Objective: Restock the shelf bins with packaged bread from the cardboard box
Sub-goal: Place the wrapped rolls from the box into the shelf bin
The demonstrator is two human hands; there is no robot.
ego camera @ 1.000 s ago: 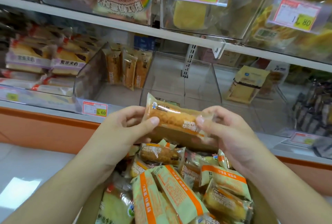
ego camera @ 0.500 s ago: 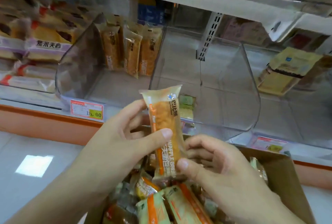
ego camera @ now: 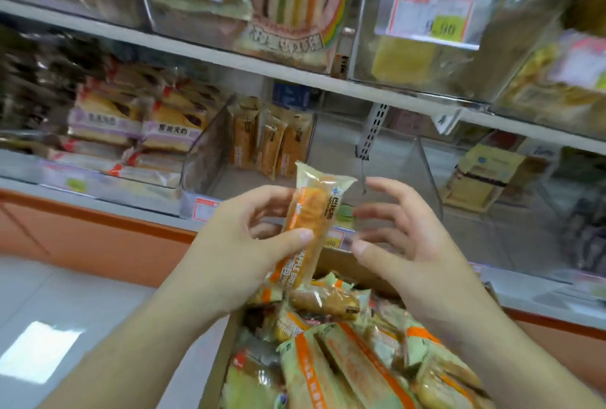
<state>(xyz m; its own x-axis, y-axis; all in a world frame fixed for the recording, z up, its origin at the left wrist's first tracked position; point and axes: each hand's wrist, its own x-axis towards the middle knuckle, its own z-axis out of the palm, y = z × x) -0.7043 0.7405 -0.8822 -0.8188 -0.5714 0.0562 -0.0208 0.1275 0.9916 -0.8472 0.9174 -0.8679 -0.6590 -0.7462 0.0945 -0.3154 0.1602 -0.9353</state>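
My left hand point(ego camera: 242, 244) grips an orange waffle bread packet point(ego camera: 311, 221), held upright in front of the shelf. Just right of the packet is my right hand point(ego camera: 403, 238), fingers spread, not touching it. Below both hands the cardboard box point(ego camera: 223, 343) is full of several bread packets point(ego camera: 344, 366) in green and orange wrappers. Behind the packet stands a clear shelf bin point(ego camera: 203, 152) with three brown bread packs point(ego camera: 269, 142) upright at its back. To its right a second clear bin point(ego camera: 423, 159) looks bare inside.
Purple-labelled cake packs point(ego camera: 131, 123) fill the bin at left. The upper shelf point(ego camera: 196, 51) carries sandwich packs and price tags. A yellow box point(ego camera: 482, 175) lies in the bin at right. An orange base panel point(ego camera: 82, 238) runs under the shelf, with pale floor tiles at lower left.
My right hand has let go of the packet and opened beside it. My left hand has kept the packet upright and raised it. The view has tilted upward.
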